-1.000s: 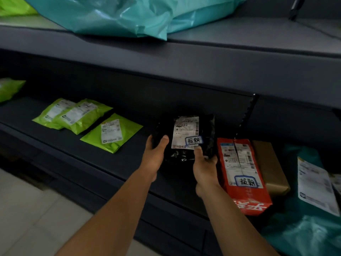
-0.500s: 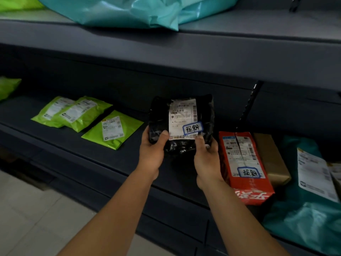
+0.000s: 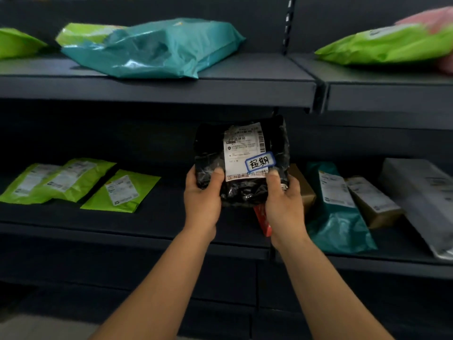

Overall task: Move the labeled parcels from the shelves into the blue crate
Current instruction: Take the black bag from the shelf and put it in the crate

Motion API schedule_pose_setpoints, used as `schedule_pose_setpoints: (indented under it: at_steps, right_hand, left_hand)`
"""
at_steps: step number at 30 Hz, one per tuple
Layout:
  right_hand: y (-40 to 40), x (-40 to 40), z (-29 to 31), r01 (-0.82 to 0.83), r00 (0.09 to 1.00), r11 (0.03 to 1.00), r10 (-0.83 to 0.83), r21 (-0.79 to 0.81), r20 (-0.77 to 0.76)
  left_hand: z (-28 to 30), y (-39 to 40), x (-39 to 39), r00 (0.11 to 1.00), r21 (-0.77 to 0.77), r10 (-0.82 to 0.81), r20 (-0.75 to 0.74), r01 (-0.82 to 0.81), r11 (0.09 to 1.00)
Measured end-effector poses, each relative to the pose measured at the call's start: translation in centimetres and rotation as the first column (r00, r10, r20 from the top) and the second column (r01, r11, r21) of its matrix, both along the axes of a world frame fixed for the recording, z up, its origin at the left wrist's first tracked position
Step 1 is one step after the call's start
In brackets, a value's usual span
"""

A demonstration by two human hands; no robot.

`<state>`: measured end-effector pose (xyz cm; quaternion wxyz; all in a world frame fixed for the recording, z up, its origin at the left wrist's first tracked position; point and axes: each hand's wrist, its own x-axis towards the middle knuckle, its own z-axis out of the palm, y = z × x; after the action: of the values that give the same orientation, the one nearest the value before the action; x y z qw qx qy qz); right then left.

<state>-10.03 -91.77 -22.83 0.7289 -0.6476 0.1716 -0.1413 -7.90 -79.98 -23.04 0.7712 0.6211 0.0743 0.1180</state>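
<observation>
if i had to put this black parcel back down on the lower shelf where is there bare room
Bare shelf lies between the green mailer and the hands, below the held black parcel. Right of the hands it is crowded: red packet, brown box, teal bag side by side.

Bare lower shelf [image 3: 157, 217] between green mailers [image 3: 122, 191] and red parcel [image 3: 263, 220]; right side crowded.

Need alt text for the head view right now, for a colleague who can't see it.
Both hands, left hand and right hand, hold a black parcel with a blue-bordered sticker in front of dark shelves. Green parcels lie lower left.
</observation>
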Motion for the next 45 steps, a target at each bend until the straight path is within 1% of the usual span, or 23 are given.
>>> schedule_pose_setpoints:
  at_steps: [6, 11, 16, 19, 24, 27, 30, 34, 39, 43, 45]
  right_hand:
    - [-4.7, -6.2, 1.1, 0.186, 0.982, 0.982, -0.185, -0.019, 0.036]
    - [-9.5, -11.0, 0.7, 0.348, 0.938, 0.938, -0.348, 0.006, 0.013]
    - [-15.0, -16.1, -0.1, 0.500, 0.866, 0.865, -0.500, 0.030, -0.008]
    - [-19.0, -19.2, -1.1, 0.585, 0.811, 0.809, -0.584, 0.051, -0.035]
    - [-26.1, -24.9, -2.9, 0.696, 0.718, 0.716, -0.694, 0.063, -0.045]
    - [-30.7, -28.6, -4.2, 0.752, 0.659, 0.656, -0.747, 0.064, -0.088]
    - [-34.9, -32.8, -5.4, 0.793, 0.610, 0.606, -0.785, 0.067, -0.113]
    - [-39.8, -38.3, -7.3, 0.843, 0.534, 0.537, -0.829, 0.027, -0.167]
    - [-44.0, -45.2, -10.4, 0.897, 0.419, 0.441, -0.869, -0.030, -0.262]
    - [-46.3, -50.8, -13.3, 0.937, 0.326, 0.350, -0.880, -0.010, -0.347]
    - [-47.2, -53.4, -14.8, 0.958, 0.259, 0.285, -0.892, -0.015, -0.370]
  left_hand:
    - [0.9, -5.2, -3.7, 0.984, 0.023, -0.178, 0.012, 0.177, 0.984]
    - [0.3, -10.7, -6.7, 0.949, 0.040, -0.316, -0.020, 0.316, 0.948]
    - [-0.2, -17.2, -10.4, 0.900, 0.077, -0.434, -0.043, 0.436, 0.897]
    - [-0.6, -21.7, -12.9, 0.853, 0.107, -0.516, -0.078, 0.521, 0.847]
    - [-2.3, -29.8, -17.7, 0.773, 0.146, -0.627, -0.097, 0.634, 0.759]
    - [-3.6, -34.9, -21.1, 0.722, 0.171, -0.678, -0.139, 0.692, 0.701]
    - [-4.9, -39.7, -24.6, 0.661, 0.166, -0.730, -0.174, 0.751, 0.640]
    - [-6.8, -45.3, -28.9, 0.570, 0.180, -0.788, -0.233, 0.821, 0.541]
    - [-10.0, -50.7, -34.3, 0.432, 0.202, -0.846, -0.312, 0.900, 0.386]
    - [-13.3, -53.9, -38.6, 0.286, 0.182, -0.858, -0.427, 0.956, 0.228]
    - [-15.0, -55.3, -40.6, 0.218, 0.180, -0.859, -0.463, 0.972, 0.149]
